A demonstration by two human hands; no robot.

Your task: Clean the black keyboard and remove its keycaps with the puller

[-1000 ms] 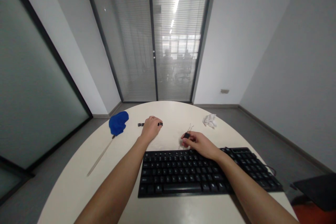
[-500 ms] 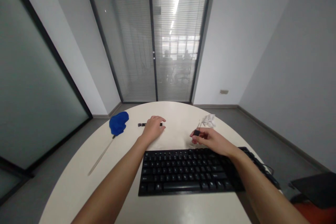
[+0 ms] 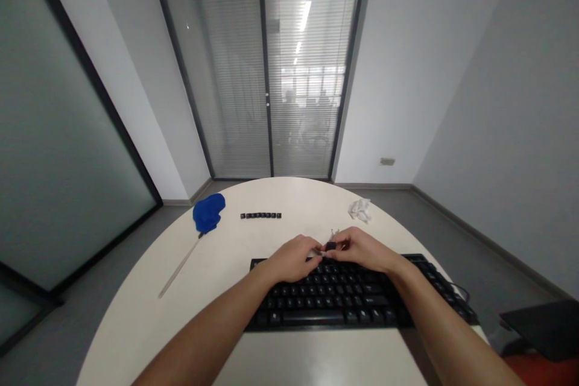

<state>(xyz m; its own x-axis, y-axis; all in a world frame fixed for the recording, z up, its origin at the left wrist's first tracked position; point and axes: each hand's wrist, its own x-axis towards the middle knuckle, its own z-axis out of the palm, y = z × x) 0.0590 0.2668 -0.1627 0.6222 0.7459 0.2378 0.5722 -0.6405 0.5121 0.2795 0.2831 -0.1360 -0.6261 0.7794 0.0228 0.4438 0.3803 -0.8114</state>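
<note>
On a pale round bench, a black keyboard lies nearest the viewer, space bar toward the person. Its long axis runs left to right, and its right part lies partly under the right forearm. Left of it, a pale stick slants away from the viewer.

At the keyboard's far edge, the left hand and right hand meet, fingertips almost touching. The right fingers grip a small black piece, much like a keycap, just above that edge. The left fingers are drawn together close beside it; whether they pinch something pale there is too small to tell. The piece looks blocky, with a flat dark side toward the viewer; no clear long axis shows, and which way its top points cannot be told. Thin wire ends stick up just behind it, pointing away from the person.

The step in hand appears to be close two-handed handling of this piece. The next move seems to call for a steady right pinch and small, precise left-finger work.

Farther off, a row of small black keycaps runs left to right, roughly parallel to the keyboard. Crumpled white material lies to the right, and blue cloth at the stick's far end. Beyond stands a glass partition with blinds.
</note>
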